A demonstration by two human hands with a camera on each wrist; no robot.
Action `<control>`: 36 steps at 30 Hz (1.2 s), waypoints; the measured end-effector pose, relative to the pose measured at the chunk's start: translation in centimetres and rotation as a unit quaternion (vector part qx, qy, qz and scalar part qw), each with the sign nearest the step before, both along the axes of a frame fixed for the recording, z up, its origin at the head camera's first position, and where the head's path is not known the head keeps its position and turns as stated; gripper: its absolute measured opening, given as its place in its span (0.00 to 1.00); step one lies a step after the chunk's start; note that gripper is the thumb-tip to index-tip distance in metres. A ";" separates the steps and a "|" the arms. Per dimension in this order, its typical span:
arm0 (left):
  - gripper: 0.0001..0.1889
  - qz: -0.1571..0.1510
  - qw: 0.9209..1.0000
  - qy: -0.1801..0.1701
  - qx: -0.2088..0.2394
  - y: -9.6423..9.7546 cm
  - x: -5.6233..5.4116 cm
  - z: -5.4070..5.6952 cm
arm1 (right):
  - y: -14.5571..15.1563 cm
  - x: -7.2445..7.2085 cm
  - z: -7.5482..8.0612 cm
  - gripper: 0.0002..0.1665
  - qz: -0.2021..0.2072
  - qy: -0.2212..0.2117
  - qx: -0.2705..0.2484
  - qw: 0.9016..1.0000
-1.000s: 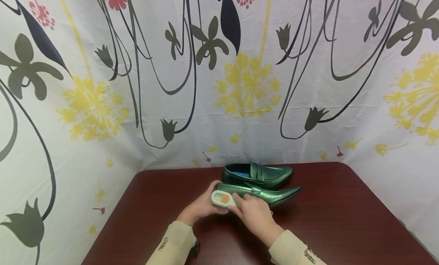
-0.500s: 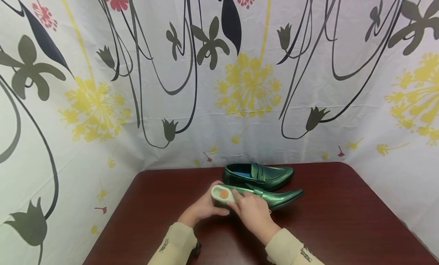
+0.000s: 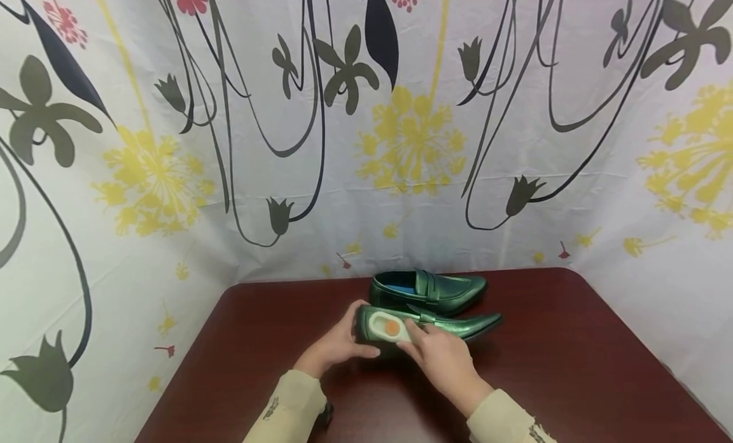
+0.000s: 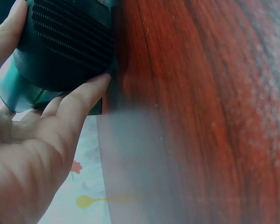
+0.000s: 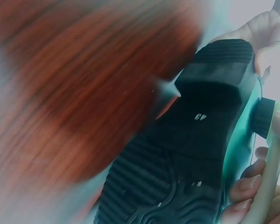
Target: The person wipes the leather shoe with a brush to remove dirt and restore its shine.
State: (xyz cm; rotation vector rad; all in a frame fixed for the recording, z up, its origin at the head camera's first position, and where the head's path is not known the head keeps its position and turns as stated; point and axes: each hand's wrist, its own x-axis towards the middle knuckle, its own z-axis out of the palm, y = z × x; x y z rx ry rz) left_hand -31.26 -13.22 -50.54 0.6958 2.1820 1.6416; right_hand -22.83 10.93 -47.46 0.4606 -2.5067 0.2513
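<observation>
Green shoe (image 3: 469,327) steadied, brush (image 3: 382,326) at its side
Near the bench's (image 3: 544,366) far edge, the left hand's (image 3: 338,344) fingers grip the shoe's heel; the right hand's (image 3: 446,357) pinch the brush. Best to brace the heel firmly and keep the bristles (image 5: 263,116) flat, stroking lightly lengthwise.

Two shoes (image 3: 455,291) (image 3: 466,328), one brush (image 3: 379,326)
</observation>
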 end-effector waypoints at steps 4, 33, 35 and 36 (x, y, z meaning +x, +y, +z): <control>0.52 0.009 1.000 -0.007 -0.002 -0.1 0.0 0.1 | 1.2 0.4 0.1 0.27 0.000 -0.006 0.006 1.000; 0.52 -0.003 1.000 -0.017 -0.006 -0.2 0.3 -0.1 | 8.9 3.5 0.1 0.27 -0.039 -0.044 -0.012 0.998; 0.52 -0.001 1.000 -0.015 -0.005 -0.1 0.3 0.0 | 9.5 3.6 0.4 0.27 -0.047 -0.062 -0.024 0.997; 0.52 0.002 1.000 -0.014 -0.006 -0.1 0.3 0.0 | 9.7 3.6 0.6 0.28 -0.051 -0.072 -0.029 0.996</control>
